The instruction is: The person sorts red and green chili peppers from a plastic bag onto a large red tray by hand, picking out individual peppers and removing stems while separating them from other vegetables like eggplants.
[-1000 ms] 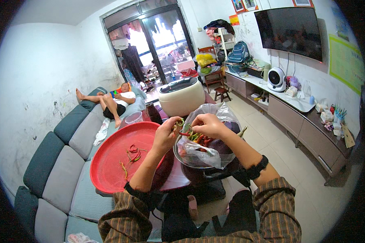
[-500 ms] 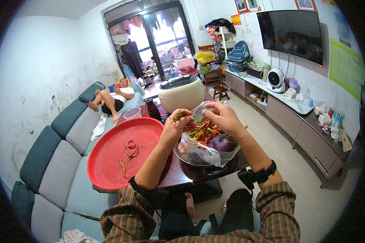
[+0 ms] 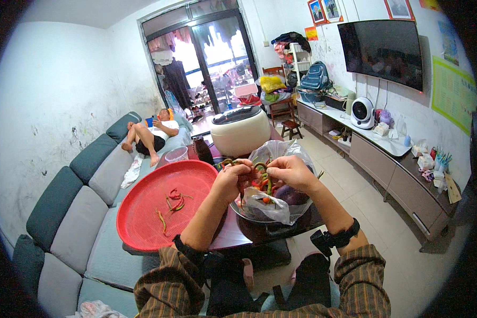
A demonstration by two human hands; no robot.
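Note:
My left hand [image 3: 233, 179] is closed around some green chili peppers, their tips showing above the fingers. A curved green chili pepper [image 3: 260, 165] spans the gap to my right hand [image 3: 294, 173], which pinches its end. Both hands hover over a clear plastic bag [image 3: 277, 212] of red and green chilies, set in a metal pan [image 3: 245, 213] on the dark table. A dark purple vegetable, seemingly an eggplant [image 3: 290, 195], lies at the bag's right side. Left of my hands is a round red mesh tray [image 3: 143, 212] with several chili peppers [image 3: 175, 202] on it.
Behind the tray stand a clear plastic tub [image 3: 176, 154] and a dark cup [image 3: 202, 150]. A large cream-coloured appliance [image 3: 239, 132] sits at the table's far end. A grey sofa [image 3: 74, 206] runs along the left, with a person [image 3: 152, 133] reclining on it. A low cabinet [image 3: 387, 164] lines the right wall.
My right hand has come down and inward, and its fingers now pinch a curved green chili. My left hand has shifted slightly lower. The view has tilted a little.

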